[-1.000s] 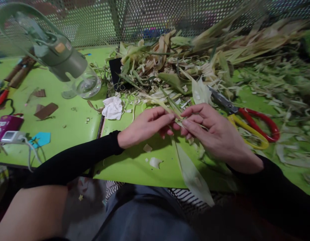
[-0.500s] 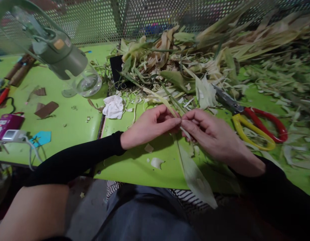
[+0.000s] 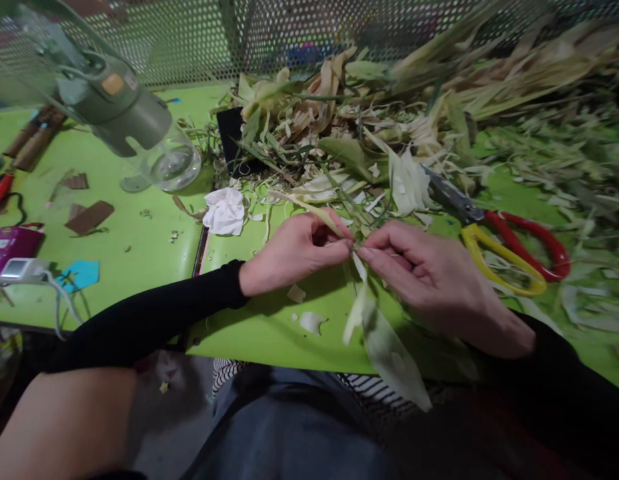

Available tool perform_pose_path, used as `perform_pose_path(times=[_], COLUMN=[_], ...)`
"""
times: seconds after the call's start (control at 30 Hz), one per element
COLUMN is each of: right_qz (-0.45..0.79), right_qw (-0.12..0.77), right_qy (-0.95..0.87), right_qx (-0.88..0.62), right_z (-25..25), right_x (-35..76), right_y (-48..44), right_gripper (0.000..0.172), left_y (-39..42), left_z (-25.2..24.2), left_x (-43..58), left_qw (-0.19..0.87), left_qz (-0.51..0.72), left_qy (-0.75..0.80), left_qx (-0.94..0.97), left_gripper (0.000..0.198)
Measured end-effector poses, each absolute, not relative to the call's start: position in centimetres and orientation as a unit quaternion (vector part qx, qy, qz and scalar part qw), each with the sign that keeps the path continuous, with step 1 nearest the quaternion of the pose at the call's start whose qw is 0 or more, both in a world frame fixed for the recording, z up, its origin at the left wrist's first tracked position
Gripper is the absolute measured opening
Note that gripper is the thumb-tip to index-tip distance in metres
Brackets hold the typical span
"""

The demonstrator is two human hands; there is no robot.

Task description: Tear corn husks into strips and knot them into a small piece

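Our left hand (image 3: 294, 255) curled inward, pinching husk strips (image 3: 358, 310); our right hand (image 3: 429, 275) faced it, pinching likewise; scissors (image 3: 478, 215) lay to its right.

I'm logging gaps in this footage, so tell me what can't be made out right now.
All in the head view:
Pale husk: upper end hidden by the fingers of the left hand and right hand.
Black flat object: partly covered by the husk scraps.
Purple box: cut off by the left edge; markings too small to read.
Bottle: handle blurred.
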State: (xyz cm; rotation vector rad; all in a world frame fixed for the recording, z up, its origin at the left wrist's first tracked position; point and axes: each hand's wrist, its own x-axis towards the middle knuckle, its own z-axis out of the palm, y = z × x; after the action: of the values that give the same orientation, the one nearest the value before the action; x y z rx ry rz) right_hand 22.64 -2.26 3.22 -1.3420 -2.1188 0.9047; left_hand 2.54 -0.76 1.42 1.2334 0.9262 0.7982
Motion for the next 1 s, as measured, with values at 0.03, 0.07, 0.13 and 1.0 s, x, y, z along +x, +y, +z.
perform_pose_path(times=[0.03,0.07,0.13,1.0], right_qz=[0.332,0.333,0.336,0.468], right_qw=[0.237,0.240,0.247,0.310], right_qy=[-0.773,-0.773,-0.767,-0.665], right_qx=[-0.486,-0.484,-0.487,-0.493], right_z=[3.2,3.2,3.1,2.1], right_x=[22.7,22.8,23.0,22.4], right_y=[-2.0,-1.7,-1.2,-1.4], right_gripper=[0.024,0.026,0.033,0.026], left_y=[-0.8,-0.8,-0.8,-1.3], left_z=[1.3,1.2,1.2,1.4], left_x=[2.5,2.6,2.7,3.1], left_qw=[0.663,0.680,0.706,0.765], left_qz=[0.349,0.345,0.342,0.365], left_qy=[0.402,0.397,0.395,0.380], left_qx=[0.527,0.510,0.478,0.370], left_gripper=[0.018,0.016,0.011,0.012])
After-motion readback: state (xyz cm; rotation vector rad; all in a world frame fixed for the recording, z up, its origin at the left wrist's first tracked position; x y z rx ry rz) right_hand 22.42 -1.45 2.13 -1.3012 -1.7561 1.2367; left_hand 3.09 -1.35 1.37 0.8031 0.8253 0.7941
